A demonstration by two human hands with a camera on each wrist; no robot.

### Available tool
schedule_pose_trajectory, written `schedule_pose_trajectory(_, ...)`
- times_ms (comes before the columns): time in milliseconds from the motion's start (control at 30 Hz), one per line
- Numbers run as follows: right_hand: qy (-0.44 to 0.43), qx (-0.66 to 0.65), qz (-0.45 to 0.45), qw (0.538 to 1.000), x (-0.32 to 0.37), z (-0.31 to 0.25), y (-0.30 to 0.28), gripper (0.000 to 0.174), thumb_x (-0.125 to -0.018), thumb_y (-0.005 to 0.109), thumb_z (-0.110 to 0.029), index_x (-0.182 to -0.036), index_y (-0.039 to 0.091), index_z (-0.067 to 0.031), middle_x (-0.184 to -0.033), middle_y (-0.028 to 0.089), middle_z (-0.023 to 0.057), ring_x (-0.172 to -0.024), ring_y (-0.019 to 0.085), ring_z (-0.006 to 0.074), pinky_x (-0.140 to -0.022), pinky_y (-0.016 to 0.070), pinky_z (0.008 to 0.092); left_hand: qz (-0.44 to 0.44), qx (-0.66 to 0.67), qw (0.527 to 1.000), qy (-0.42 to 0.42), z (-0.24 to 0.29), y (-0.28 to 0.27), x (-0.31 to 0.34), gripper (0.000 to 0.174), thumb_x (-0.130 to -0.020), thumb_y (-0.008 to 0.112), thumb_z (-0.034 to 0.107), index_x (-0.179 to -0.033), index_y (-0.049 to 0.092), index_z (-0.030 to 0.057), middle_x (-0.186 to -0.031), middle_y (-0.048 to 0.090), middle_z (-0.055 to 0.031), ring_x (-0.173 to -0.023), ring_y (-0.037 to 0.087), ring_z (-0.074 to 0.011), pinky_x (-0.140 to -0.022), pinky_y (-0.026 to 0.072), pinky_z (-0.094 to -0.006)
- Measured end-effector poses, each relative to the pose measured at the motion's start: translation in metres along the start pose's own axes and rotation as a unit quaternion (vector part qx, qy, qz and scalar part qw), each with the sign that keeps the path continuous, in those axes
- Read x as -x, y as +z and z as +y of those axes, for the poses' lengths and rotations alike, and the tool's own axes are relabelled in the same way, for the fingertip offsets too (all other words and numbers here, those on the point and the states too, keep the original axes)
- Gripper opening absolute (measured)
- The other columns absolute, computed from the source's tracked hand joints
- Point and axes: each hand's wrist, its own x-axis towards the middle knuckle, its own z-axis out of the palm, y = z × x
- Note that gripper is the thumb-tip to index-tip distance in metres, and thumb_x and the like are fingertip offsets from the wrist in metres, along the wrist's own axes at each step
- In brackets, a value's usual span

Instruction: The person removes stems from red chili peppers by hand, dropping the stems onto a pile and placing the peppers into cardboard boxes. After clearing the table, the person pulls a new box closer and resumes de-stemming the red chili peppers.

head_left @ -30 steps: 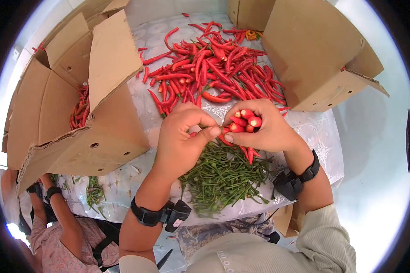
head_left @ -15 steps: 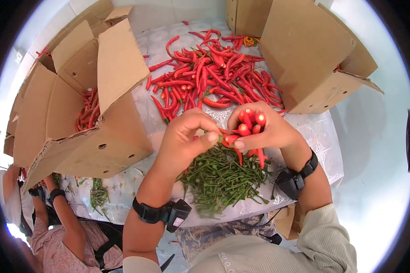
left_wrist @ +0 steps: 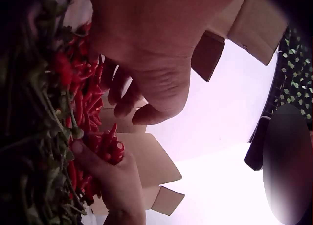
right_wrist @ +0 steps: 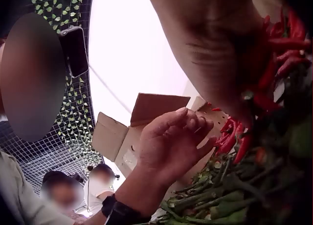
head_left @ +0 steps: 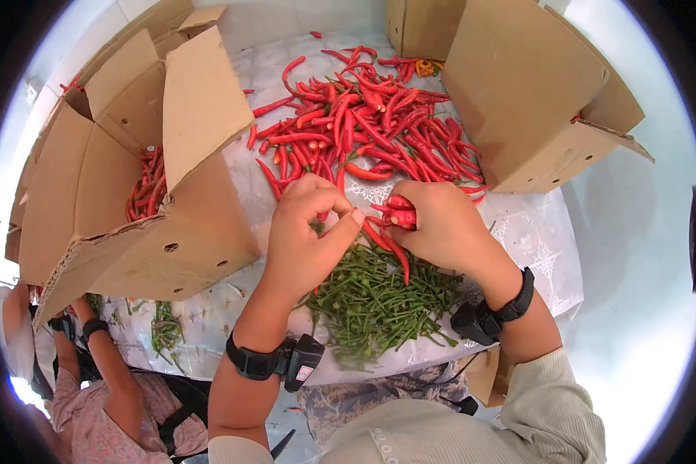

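In the head view the right hand [head_left: 447, 230] is curled round a bunch of red chilies [head_left: 402, 220], some tips hanging below it. Facing it, the left hand [head_left: 305, 240] has bent fingers with thumb and forefinger near each other. The left wrist view shows nothing held by the left hand [left_wrist: 151, 73], and chilies [left_wrist: 108, 146] in the right hand [left_wrist: 121, 186]. In the right wrist view the left hand [right_wrist: 166, 149] has its fingers loosely bent. Beneath both hands lies a heap of green stems [head_left: 379, 309]; beyond them is a pile of red chilies [head_left: 363, 124].
An open cardboard box [head_left: 197, 228] with red chilies inside stands left, and another box [head_left: 518, 100] stands right. An orange pepper [head_left: 425, 68] lies by the far pile. Another person's arm [head_left: 116, 371] and a small green pile [head_left: 165, 329] are at lower left.
The right hand has turned over, so its back now faces up and the chilies point toward the left hand. The left hand has parted from the chili it was touching.
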Motion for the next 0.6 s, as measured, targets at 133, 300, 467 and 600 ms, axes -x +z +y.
schedule_pose_trajectory(133,-0.008,-0.004,-0.007,1.000,-0.002,0.011,0.004,0.031,-0.068,0.078,-0.017,-0.091,0.064,-0.0016,-0.077,0.064,0.0208,-0.077,0.063,0.0395,-0.068,0.0502,0.0426,0.008,0.015,1.000,-0.019,0.003,0.000,0.000,0.008,-0.077,0.072,0.007,-0.076,0.065,0.0021,-0.082,0.058,-0.0063,-0.083,0.056,-0.0206,-0.077,0.0424,-0.0327)
schedule_pose_trajectory(300,-0.002,-0.036,-0.005,0.999,-0.006,0.011,0.003,0.028,-0.066,0.077,-0.018,-0.082,0.063,0.0000,-0.076,0.065,0.0191,-0.073,0.065,0.0379,-0.069,0.0517,0.0430,0.011,-0.012,1.000,-0.007,0.002,0.002,0.001,0.008,-0.077,0.072,0.008,-0.077,0.066,0.0018,-0.081,0.059,-0.0066,-0.083,0.057,-0.0200,-0.076,0.0439,-0.0317)
schedule_pose_trajectory(467,0.041,-0.307,0.084,0.947,-0.009,0.017,0.000,0.029,-0.068,0.080,-0.007,-0.090,0.060,-0.0038,-0.079,0.062,0.0013,-0.069,0.056,0.0101,-0.066,0.0482,0.0277,0.018,0.003,1.000,0.006,0.002,0.004,0.000,0.011,-0.079,0.074,0.013,-0.082,0.070,0.0031,-0.083,0.061,-0.0075,-0.083,0.058,-0.0204,-0.076,0.0448,-0.0319)
schedule_pose_trajectory(600,0.046,-0.438,0.164,0.883,-0.006,0.000,0.004,0.029,-0.071,0.080,-0.005,-0.093,0.060,-0.0049,-0.079,0.059,-0.0046,-0.069,0.050,0.0021,-0.062,0.0454,0.0208,-0.015,-0.007,1.000,0.003,0.010,0.011,0.002,0.017,-0.081,0.076,0.019,-0.087,0.073,0.0040,-0.084,0.062,-0.0079,-0.083,0.059,-0.0209,-0.076,0.0451,-0.0324)
